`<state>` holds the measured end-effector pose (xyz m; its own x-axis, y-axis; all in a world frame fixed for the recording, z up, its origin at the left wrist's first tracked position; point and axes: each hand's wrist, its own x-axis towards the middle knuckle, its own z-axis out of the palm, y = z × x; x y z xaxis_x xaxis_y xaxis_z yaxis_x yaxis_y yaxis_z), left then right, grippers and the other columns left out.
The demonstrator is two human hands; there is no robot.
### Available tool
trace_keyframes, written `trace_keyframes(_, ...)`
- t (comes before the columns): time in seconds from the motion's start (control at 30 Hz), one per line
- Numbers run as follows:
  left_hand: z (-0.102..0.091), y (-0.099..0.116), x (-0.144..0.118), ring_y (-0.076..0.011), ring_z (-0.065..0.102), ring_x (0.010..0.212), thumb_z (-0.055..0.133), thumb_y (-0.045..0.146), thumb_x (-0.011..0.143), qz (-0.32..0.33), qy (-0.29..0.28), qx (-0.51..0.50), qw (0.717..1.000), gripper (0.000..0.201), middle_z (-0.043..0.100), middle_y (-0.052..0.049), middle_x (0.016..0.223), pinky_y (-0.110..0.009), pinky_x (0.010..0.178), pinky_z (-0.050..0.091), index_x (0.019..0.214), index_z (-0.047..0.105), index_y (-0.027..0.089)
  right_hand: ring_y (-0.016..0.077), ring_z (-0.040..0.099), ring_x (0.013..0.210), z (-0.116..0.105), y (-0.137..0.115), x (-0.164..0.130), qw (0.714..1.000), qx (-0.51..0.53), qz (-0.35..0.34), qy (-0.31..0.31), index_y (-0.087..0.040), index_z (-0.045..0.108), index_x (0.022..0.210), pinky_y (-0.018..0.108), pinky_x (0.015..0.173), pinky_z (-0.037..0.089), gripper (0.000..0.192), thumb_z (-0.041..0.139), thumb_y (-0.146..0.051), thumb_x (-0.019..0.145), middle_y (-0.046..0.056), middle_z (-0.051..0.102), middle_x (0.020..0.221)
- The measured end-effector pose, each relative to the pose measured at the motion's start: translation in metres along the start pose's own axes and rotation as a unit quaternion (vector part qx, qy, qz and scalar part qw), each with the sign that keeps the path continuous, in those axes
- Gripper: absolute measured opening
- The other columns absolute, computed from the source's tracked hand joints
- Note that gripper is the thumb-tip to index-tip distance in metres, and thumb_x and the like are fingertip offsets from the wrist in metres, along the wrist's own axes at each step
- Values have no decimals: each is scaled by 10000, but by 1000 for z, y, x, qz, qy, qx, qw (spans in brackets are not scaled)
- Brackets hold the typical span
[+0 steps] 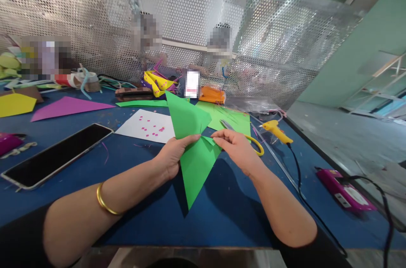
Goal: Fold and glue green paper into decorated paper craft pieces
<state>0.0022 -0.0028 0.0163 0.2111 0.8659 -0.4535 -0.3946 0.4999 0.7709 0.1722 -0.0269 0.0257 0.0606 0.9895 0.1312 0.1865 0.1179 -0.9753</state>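
Observation:
A sheet of green paper (pixel 198 170), folded into pointed flaps, is held up between my two hands above the blue table. My left hand (pixel 173 154) grips its left edge, thumb on the front near the middle fold and the other fingers behind it. With thumb and forefinger, my right hand (pixel 236 147) pinches a small corner of the paper on the right side. Yellow-handled scissors (pixel 260 149) lie just beyond my right hand, partly hidden by it. A white sheet (pixel 133 126) with small pink pieces on it lies behind my left hand.
A phone (pixel 57 156) lies at the left, near purple paper (pixel 71 107) and yellow paper (pixel 15 105). At the right are a yellow glue gun (pixel 277 131) with a cord and a magenta box (pixel 345 190). Light green paper (pixel 239 121) lies behind. A perforated metal screen (pixel 190 14) stands at the back.

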Motion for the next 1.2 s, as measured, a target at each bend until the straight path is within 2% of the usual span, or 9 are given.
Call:
trace_keyframes(0.37,2,2,-7,-240,708,578,814,107,654,-22,0,10,1000,213,769,-125,734,-358,577,614,858,752,115,137,577,604,4,11,-1,1000,24,14,0,-199,683,742,287,596,434,214,805,-280,587,-21,661,627)
trace_keyframes(0.47,2,2,-6,-239,693,534,797,83,663,-20,12,15,1000,179,756,-116,678,-360,537,606,832,744,110,144,600,617,4,10,-1,1000,-17,0,-21,-196,689,796,285,602,456,200,778,-306,655,-8,679,655)
trace_keyframes(0.57,2,3,-5,-245,703,548,778,87,691,-23,21,16,999,180,760,-114,690,-376,559,619,865,742,111,162,656,681,-9,3,5,988,-154,-7,-4,-205,716,873,295,658,497,171,698,-356,795,19,730,762)
trace_keyframes(0.63,2,4,-6,-249,713,565,770,93,707,-24,24,15,999,205,764,-107,708,-395,582,630,908,739,117,183,695,794,-30,-2,11,951,-300,-3,76,-222,721,965,321,763,515,195,597,-358,901,36,751,887)
trace_keyframes(0.7,3,6,-7,-255,717,571,769,97,714,-27,26,17,999,233,766,-99,718,-413,584,635,943,734,124,254,680,1003,-58,-4,17,911,-376,11,168,-176,679,1107,397,903,481,244,535,-277,938,117,730,1065)
trace_keyframes(0.8,4,7,-9,-267,728,594,774,109,725,-33,26,22,999,250,771,-111,747,-420,579,636,971,729,117,421,487,1305,-100,4,24,826,-480,57,288,-21,525,1319,566,1032,341,414,437,-131,929,318,536,1353)
trace_keyframes(0.87,4,8,-11,-266,734,610,772,113,736,-37,22,23,999,256,774,-119,767,-412,590,639,988,728,112,474,466,1302,-120,15,26,787,-528,91,305,69,518,1284,579,1024,334,420,454,-123,915,382,528,1307)
trace_keyframes(0.97,4,9,-12,-261,735,610,758,115,756,-46,15,23,999,252,776,-126,772,-410,609,642,1006,727,102,460,523,1243,-136,34,28,752,-580,123,288,55,572,1220,534,998,377,400,494,-224,944,360,587,1235)
trace_keyframes(1.2,3,9,-12,-265,747,641,734,126,784,-61,-7,23,998,228,781,-140,795,-400,638,642,1009,732,91,379,576,1196,-147,57,34,709,-647,140,243,-4,552,1243,449,940,425,382,452,-251,970,304,616,1231)
